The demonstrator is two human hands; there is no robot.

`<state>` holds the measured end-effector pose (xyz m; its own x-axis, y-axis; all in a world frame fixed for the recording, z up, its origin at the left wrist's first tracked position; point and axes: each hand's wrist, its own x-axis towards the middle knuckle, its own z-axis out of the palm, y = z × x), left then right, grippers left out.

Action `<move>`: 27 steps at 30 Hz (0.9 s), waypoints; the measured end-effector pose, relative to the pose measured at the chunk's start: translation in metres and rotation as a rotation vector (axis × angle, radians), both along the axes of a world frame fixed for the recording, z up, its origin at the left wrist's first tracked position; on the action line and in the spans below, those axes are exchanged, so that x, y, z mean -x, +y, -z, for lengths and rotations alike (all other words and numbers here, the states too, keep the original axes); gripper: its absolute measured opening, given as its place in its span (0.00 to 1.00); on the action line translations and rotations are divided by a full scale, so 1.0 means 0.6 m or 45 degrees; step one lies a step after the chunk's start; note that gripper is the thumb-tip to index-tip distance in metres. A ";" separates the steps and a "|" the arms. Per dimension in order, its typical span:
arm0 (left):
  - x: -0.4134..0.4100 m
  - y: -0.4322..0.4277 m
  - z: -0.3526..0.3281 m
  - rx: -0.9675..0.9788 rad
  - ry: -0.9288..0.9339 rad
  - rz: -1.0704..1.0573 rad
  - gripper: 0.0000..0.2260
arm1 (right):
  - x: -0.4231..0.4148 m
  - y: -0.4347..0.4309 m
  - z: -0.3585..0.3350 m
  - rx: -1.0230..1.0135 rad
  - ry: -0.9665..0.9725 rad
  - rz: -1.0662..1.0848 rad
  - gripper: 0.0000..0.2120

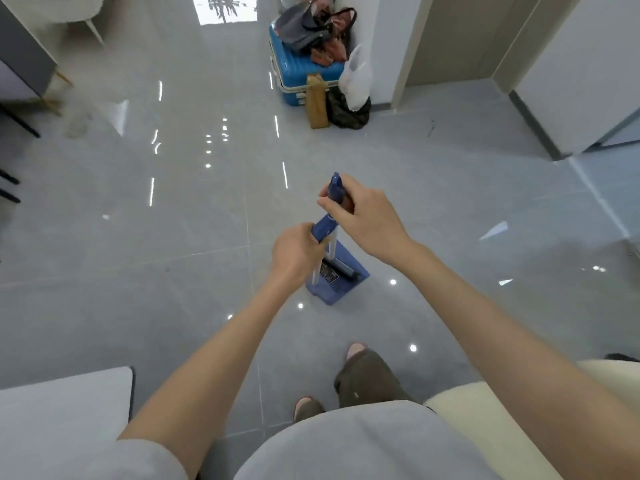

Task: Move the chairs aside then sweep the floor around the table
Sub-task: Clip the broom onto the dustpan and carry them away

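Broom set [334, 291] stands upright on the floor [173, 237], just ahead of the feet. Left hand [294, 252] wraps the lower blue grip; right hand [360, 209] curls round the upper one. Likely light, stiff plastic: hold it high, on the grips.

The one head-worn camera is looking forward and steeply down over the person's torso and feet, its wide lens bowing the room's edges. It is sitting close above the arms, framing the left hand [294, 254] and right hand [363, 209] on the blue handle [323, 226] near centre, with the floor [138, 237] stretching ahead to the blue suitcase [298, 83] at the top.
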<state>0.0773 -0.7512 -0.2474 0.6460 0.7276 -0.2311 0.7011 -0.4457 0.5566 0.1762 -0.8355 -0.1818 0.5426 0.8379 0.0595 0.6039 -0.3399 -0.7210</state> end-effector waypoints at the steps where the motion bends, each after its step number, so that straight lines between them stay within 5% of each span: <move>1: -0.028 0.017 0.001 -0.001 0.004 0.028 0.12 | -0.025 0.011 0.003 0.003 -0.005 0.015 0.14; 27: -0.951 0.401 0.023 -0.110 0.071 0.541 0.12 | -0.906 0.325 0.009 0.169 -0.020 0.190 0.10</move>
